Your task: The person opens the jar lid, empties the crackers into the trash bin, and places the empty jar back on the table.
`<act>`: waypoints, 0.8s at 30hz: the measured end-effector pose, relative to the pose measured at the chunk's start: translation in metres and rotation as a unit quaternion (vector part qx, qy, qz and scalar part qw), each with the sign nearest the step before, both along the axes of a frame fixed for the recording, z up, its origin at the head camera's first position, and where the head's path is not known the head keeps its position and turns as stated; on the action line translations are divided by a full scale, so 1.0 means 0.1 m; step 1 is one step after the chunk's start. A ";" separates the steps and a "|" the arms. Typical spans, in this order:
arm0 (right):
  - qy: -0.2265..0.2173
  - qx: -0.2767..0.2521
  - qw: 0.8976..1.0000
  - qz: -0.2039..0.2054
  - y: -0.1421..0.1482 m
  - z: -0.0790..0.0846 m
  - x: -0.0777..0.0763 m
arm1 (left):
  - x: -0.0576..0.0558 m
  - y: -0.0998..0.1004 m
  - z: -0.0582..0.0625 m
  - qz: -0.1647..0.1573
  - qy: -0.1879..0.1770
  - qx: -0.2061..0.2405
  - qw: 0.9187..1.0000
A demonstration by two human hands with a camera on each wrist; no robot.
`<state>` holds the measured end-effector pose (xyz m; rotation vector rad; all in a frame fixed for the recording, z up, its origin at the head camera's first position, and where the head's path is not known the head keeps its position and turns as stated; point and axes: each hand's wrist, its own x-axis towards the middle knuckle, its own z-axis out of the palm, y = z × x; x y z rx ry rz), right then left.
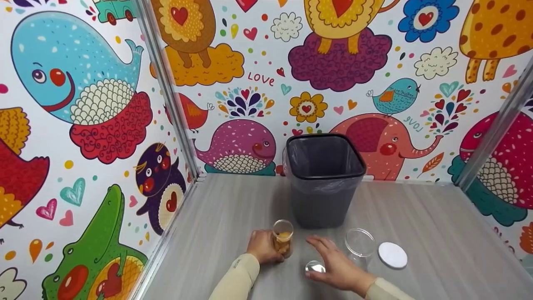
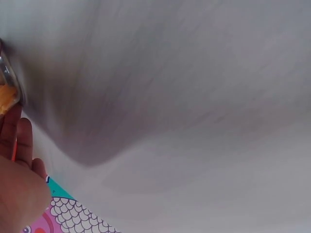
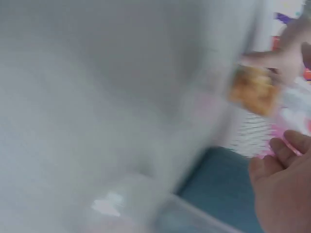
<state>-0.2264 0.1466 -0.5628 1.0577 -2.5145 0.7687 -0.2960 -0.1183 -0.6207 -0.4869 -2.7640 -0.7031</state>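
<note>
On the near part of the table, my left hand (image 1: 264,247) grips a clear jar (image 1: 283,241) with orange-yellow pieces inside. The jar's open mouth faces up. Its side shows at the left edge of the left wrist view, and the right wrist view catches its orange contents (image 3: 255,92), blurred. To the right, my right hand (image 1: 339,266) is spread, thumb apart from the fingers, holding nothing. Beside its thumb lies a small shiny round piece (image 1: 314,266), possibly a lid; whether the thumb touches it is unclear. A second clear jar (image 1: 360,242) stands just behind that hand, partly hidden.
A white round lid (image 1: 392,255) lies flat right of the second jar. A dark grey bin (image 1: 322,202) with a clear liner stands behind both hands, near the back wall. Cartoon-printed panels (image 1: 233,150) with metal edge posts border the wood-grain table (image 1: 416,216).
</note>
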 end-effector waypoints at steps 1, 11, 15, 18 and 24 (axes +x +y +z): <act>0.014 -0.006 1.000 0.010 0.00 0.12 -0.03 | 0.00 0.00 0.00 -0.002 0.002 -0.002 1.000; 0.081 -0.094 0.990 -0.068 0.35 1.23 -0.66 | -0.03 -0.02 -0.01 -0.004 -0.017 0.011 1.000; 0.012 -0.119 0.980 -0.156 0.62 1.45 -0.90 | -0.03 -0.02 -0.03 -0.008 -0.010 0.016 1.000; -0.062 -0.120 0.969 -0.205 0.82 1.51 -1.08 | -0.03 -0.01 -0.03 -0.008 -0.008 0.020 1.000; -0.190 -0.075 0.953 -0.223 1.02 1.50 -1.29 | -0.01 0.00 -0.03 0.001 -0.020 0.034 0.999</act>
